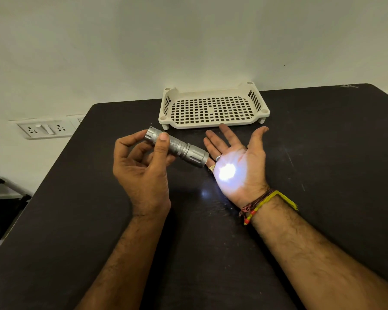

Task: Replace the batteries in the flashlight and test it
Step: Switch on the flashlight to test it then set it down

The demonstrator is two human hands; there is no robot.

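Observation:
My left hand grips a short silver flashlight by its tail end, thumb across the knurled barrel, above the dark table. The flashlight's head points right and slightly down. It is lit: a bright white spot falls on the palm of my right hand, which is held flat and palm up just beyond the lens, fingers spread, holding nothing. Rings sit on two of its fingers and thread bracelets circle the wrist. No batteries are in view.
An empty white perforated plastic tray stands at the table's far edge, just behind my hands. The wall behind carries a switch and socket panel at the left. A dark chair or stand is at the left, beside the table.

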